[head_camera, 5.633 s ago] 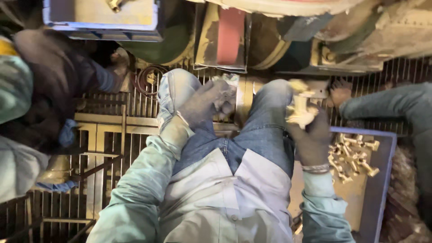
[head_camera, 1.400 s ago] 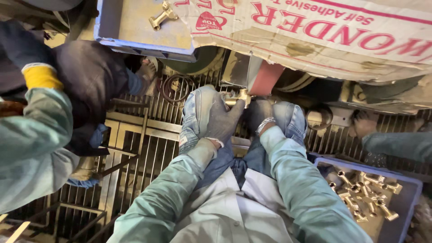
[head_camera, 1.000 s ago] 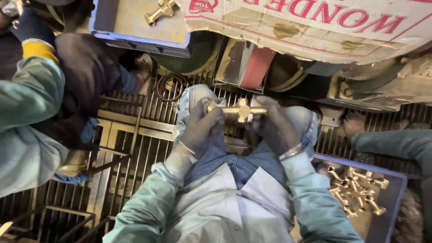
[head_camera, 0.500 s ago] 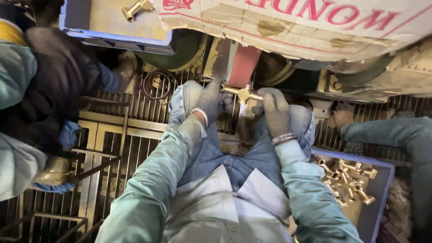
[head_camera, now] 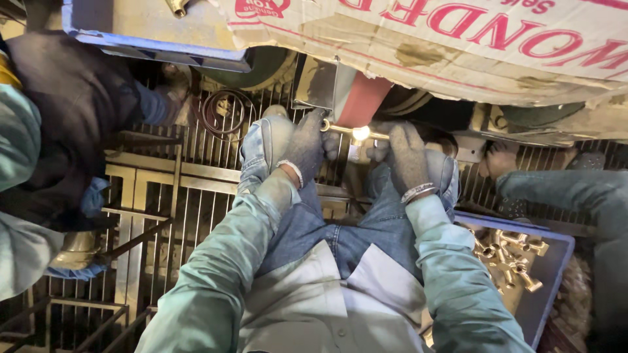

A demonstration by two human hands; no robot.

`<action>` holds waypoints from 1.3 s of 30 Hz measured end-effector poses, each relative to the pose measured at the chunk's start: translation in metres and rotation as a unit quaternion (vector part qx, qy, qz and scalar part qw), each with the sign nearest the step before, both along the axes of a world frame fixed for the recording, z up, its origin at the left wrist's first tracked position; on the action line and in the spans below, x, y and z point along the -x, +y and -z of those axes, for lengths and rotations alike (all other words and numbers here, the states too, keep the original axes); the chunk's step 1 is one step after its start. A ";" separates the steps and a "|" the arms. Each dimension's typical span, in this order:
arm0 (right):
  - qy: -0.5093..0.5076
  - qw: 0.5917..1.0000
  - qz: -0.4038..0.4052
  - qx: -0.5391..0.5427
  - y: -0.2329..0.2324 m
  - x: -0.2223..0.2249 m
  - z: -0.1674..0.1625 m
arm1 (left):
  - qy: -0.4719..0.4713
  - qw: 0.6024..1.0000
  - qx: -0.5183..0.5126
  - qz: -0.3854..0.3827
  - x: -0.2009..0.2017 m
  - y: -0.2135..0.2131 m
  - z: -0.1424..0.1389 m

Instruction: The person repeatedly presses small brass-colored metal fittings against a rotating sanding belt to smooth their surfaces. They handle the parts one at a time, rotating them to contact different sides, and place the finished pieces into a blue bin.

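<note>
Down between the knees, gripping a brass fitting (head_camera: 356, 133) with both gloved hands, left hand (head_camera: 306, 145) curled shut around one end and right hand (head_camera: 404, 151) clamped on the other, fingers of both closed tight on the piece. Pressing that fitting up against the red belt (head_camera: 358, 103) of the grinding machine, with a bright glint showing right at the contact spot. Wearing grey knit gloves, pale green sleeves and blue jeans, sitting over a metal grate floor (head_camera: 196, 216). Resting well off to the right side, a blue tray (head_camera: 556, 261) carrying a heap of more brass fittings (head_camera: 513, 258), pretty much the same kind as far as can be told. Hanging over the top of the machine, a sheet of brown cardboard (head_camera: 458, 46) with red print. Sitting up at the top left, another blue tray (head_camera: 150, 36) with one brass piece (head_camera: 178, 6) poking in at the edge. Crouching on the left, another person in a dark jacket (head_camera: 72, 117), and reaching in from the right, a different person's sleeve (head_camera: 562, 193) with a hand (head_camera: 500, 157) near the machine base. Lying on the grate near the left knee, a coil of dark wire (head_camera: 226, 114).
</note>
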State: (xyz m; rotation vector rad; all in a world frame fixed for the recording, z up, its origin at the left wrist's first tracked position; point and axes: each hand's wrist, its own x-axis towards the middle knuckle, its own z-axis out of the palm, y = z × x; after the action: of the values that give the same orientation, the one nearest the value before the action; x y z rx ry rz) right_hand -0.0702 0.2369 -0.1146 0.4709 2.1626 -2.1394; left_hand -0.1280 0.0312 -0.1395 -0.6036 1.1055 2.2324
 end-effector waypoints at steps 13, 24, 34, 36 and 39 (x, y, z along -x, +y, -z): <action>-0.021 0.871 -0.221 -0.438 0.015 0.035 0.023 | -0.081 0.989 0.114 0.038 0.022 0.003 0.006; 0.048 0.886 -0.226 -0.401 0.020 0.061 0.028 | -0.098 0.989 0.095 0.049 0.033 -0.002 0.004; -0.103 0.986 -0.106 -0.079 0.006 0.023 0.021 | 0.046 0.983 0.169 0.061 -0.006 -0.009 -0.020; -0.025 0.995 -0.085 -0.056 0.003 0.012 0.015 | 0.074 0.985 0.152 0.041 -0.014 -0.010 -0.027; -0.046 0.991 0.038 0.121 -0.006 0.000 0.000 | 0.106 0.983 0.145 0.023 -0.027 -0.011 -0.041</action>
State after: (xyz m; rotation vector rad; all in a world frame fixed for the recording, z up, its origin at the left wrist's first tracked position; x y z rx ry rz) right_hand -0.0707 0.2308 -0.1144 0.6266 1.8326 -2.3291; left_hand -0.1011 0.0206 -0.0985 -0.4554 1.5542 2.1494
